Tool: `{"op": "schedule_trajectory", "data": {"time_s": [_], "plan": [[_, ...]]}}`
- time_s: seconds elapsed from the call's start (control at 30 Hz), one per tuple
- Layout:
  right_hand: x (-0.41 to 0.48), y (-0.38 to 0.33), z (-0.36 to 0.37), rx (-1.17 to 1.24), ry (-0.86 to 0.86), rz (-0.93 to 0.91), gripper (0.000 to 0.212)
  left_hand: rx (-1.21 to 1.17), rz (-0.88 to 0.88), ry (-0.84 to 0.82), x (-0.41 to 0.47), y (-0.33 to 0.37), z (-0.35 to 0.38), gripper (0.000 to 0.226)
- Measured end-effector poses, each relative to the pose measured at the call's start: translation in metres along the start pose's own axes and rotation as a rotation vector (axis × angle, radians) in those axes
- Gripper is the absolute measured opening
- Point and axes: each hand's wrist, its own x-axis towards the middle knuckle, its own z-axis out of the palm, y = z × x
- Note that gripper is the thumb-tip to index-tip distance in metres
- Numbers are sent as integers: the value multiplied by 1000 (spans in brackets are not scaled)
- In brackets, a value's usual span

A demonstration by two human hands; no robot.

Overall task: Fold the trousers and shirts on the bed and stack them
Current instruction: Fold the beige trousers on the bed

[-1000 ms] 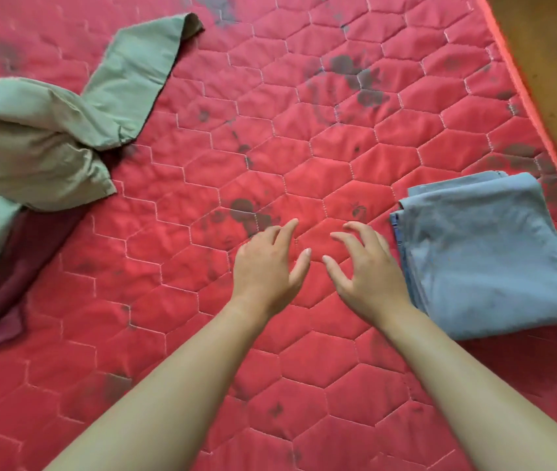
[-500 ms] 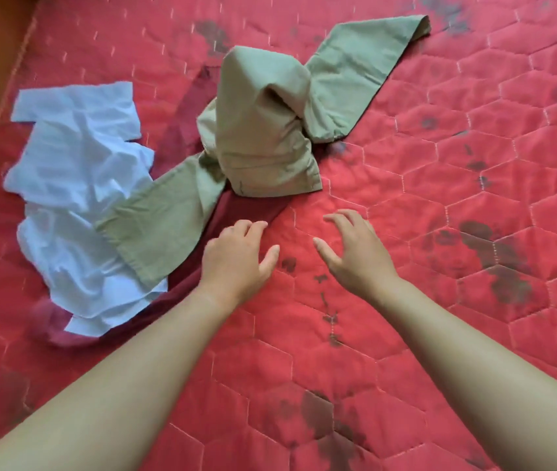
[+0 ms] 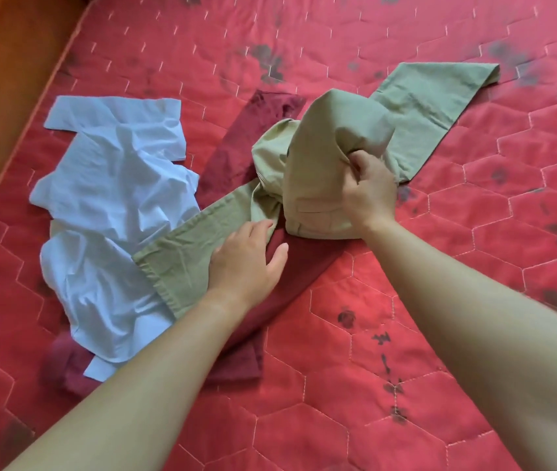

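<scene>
While the left hand (image 3: pixel 246 263) is resting, fingers nearly straight, on one leg of the olive trousers (image 3: pixel 321 171), its thumb is lying over a maroon garment (image 3: pixel 232 154) beneath. Just beyond those fingertips, the right hand (image 3: pixel 368 195) is gripping the trousers' bunched seat in curled fingers; left of both, a white shirt (image 3: pixel 114 185) is lying crumpled on the bed (image 3: pixel 440 300).

Maroon garment (image 3: pixel 236 154) mostly under trousers (image 3: pixel 321 171)
</scene>
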Motion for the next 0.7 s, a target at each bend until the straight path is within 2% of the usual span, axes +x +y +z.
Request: {"op": "schedule_trajectory", "data": {"time_s": [0.1, 0.2, 0.37, 0.47, 0.53, 0.6, 0.63, 0.7], "plan": [[-45, 9, -34, 179, -7, 59, 16, -10, -7, -30, -6, 5, -2, 48], [-97, 23, -101, 165, 7, 70, 17, -53, 7, -55, -20, 24, -6, 48], [-159, 49, -248, 95, 254, 168, 19, -90, 125, -100, -59, 81, 2, 50], [-180, 109, -306, -21, 280, 396, 18, -80, 209, -156, -85, 125, 26, 55], [-187, 165, -329, -23, 249, 681, 16, -75, 270, -186, -98, 155, 48, 59], [-193, 212, -337, 5, 237, 923, 27, -81, 319, -195, -106, 181, 73, 60], [-197, 228, -336, -23, 240, 952, 30, -72, 333, -204, -109, 193, 87, 60], [-207, 247, -325, -99, 185, 886, 38, -27, 317, -254, -115, 213, 117, 61]]}}
